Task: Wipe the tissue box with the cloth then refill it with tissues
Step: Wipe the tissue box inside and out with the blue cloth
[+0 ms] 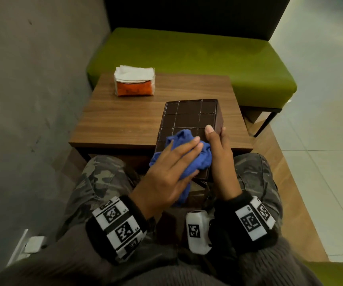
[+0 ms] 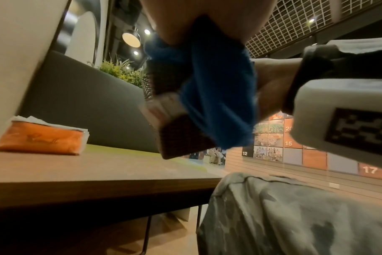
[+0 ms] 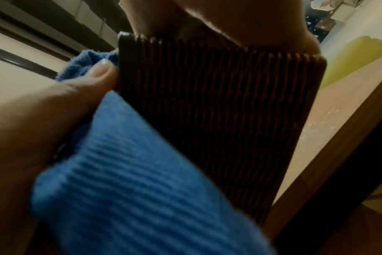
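A dark brown tissue box is tilted up over the table's near edge, its gridded face towards me. My right hand grips its right side, thumb on the gridded face and fingers behind. A bunched blue cloth lies on the box's near part, pressed there by the straight fingers of my left hand. In the left wrist view the cloth hangs down past the box. In the right wrist view the box's ribbed side shows beside the cloth. A tissue pack with an orange wrapper sits at the table's far left.
The small wooden table stands against a grey wall on the left. Behind it is a green bench with a dark backrest. My knees in camouflage trousers are under the table's near edge. Tiled floor lies to the right.
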